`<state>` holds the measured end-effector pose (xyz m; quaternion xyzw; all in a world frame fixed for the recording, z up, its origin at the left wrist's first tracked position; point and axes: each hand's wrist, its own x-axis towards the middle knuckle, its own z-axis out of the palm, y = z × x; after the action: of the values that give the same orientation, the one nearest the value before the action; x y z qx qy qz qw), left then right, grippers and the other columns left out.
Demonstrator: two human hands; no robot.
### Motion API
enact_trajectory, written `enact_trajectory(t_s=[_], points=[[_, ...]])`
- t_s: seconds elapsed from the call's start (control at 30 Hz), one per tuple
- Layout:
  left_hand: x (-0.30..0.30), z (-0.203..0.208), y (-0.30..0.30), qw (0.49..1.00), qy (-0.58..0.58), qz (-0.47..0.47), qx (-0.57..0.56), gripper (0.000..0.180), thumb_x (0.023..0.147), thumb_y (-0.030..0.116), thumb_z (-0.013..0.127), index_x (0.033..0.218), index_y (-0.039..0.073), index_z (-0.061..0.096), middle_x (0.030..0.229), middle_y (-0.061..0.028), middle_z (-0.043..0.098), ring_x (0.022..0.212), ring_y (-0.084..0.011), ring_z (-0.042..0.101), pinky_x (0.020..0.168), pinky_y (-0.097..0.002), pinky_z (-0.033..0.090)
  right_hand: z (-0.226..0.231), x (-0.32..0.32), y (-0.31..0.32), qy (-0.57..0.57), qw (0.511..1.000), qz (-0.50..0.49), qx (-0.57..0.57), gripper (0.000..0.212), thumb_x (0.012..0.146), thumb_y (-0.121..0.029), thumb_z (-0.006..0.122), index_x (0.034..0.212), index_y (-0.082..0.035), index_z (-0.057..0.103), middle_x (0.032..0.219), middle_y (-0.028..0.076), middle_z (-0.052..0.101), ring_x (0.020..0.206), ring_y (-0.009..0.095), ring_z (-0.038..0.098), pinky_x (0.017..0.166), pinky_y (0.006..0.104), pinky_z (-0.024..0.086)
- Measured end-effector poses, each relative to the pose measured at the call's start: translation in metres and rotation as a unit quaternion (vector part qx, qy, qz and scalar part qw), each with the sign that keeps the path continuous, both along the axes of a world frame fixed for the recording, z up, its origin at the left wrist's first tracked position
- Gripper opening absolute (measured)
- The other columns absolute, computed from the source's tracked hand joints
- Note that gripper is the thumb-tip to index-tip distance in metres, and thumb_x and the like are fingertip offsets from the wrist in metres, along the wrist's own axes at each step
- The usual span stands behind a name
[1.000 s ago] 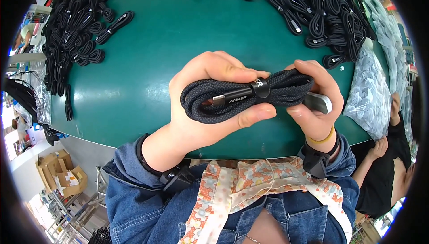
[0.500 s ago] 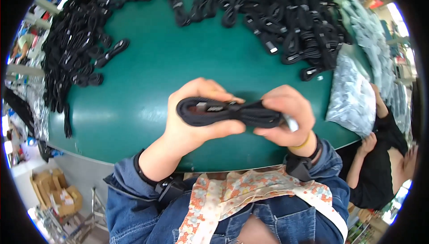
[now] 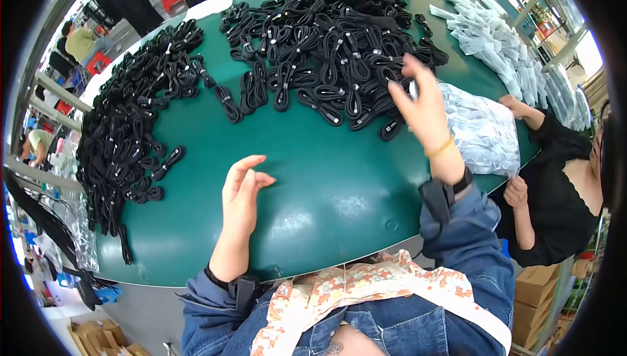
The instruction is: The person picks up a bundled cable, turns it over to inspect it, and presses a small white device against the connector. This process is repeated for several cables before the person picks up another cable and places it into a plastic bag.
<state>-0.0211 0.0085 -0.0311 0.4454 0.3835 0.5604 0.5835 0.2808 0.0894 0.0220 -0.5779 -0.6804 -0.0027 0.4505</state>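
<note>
My left hand (image 3: 240, 202) hovers above the green table (image 3: 294, 180) near its front edge, fingers partly curled and apart, with nothing in it. Further off to the right, my right hand (image 3: 426, 113) reaches over the near right side of a large heap of bundled black cables (image 3: 339, 49). Its thumb and forefinger are spread, and nothing is visibly gripped; its other fingers are partly hidden. A single tied cable bundle (image 3: 392, 129) lies just left of that hand. Many bundles show small silvery connectors.
Another heap of black cable bundles (image 3: 124, 140) runs along the left side. Right of my right hand lies a clear bag of packed items (image 3: 483, 131), held by a person in black (image 3: 555, 180). More clear bags (image 3: 490, 43) line the far right. Cardboard boxes (image 3: 535, 291) stand below.
The cable bundle that both hands held is out of them. My right hand has moved away to the heap at the right; my left has drawn apart and opened. The view has tilted up.
</note>
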Motion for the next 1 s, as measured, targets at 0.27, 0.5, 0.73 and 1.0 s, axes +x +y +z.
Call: enact_trajectory(t_s=[0.27,0.5,0.73,1.0], points=[[-0.085,-0.024,-0.004,0.895,0.433,0.095,0.05,0.035,0.075,0.01,0.055,0.108,0.003,0.043,0.115,-0.0116,0.039,0.09,-0.0189,0.049,0.081,-0.0317,0.039,-0.053,0.026,-0.1,-0.058,0.978,0.011,-0.198,0.046,0.067,-0.019,0.063,0.108,-0.006,0.046,0.104,0.014,0.047,0.091,0.029,0.05,0.073,0.0328,0.044],[-0.019,-0.01,0.113,0.7,0.68,0.168,0.136,0.065,0.067,0.041,0.061,0.121,0.019,0.035,0.13,-0.018,0.018,0.118,-0.0361,0.022,0.091,-0.0562,0.021,-0.029,-0.001,-0.065,-0.141,0.956,-0.088,-0.244,0.086,0.06,-0.045,0.065,0.129,-0.018,0.02,0.116,0.028,0.032,0.073,0.034,0.057,0.059,0.0332,0.047],[0.056,-0.036,0.154,0.662,0.73,0.168,0.038,0.061,0.07,0.053,0.049,0.123,0.028,0.032,0.132,-0.0073,0.023,0.118,-0.0444,0.015,0.085,-0.0662,0.015,-0.046,-0.004,-0.018,-0.105,0.924,-0.207,-0.304,0.102,0.054,-0.057,0.063,0.131,-0.026,0.003,0.114,0.041,0.024,0.06,0.039,0.056,0.048,0.0329,0.047],[0.061,-0.038,0.154,0.658,0.725,0.186,0.082,0.059,0.076,0.049,0.045,0.125,0.022,0.028,0.13,-0.0069,0.026,0.117,-0.0443,0.018,0.09,-0.0615,0.013,-0.049,0.02,0.025,-0.112,0.906,-0.252,-0.32,0.108,0.052,-0.059,0.063,0.13,-0.028,-0.005,0.116,0.041,0.021,0.071,0.044,0.055,0.057,0.0369,0.048]])
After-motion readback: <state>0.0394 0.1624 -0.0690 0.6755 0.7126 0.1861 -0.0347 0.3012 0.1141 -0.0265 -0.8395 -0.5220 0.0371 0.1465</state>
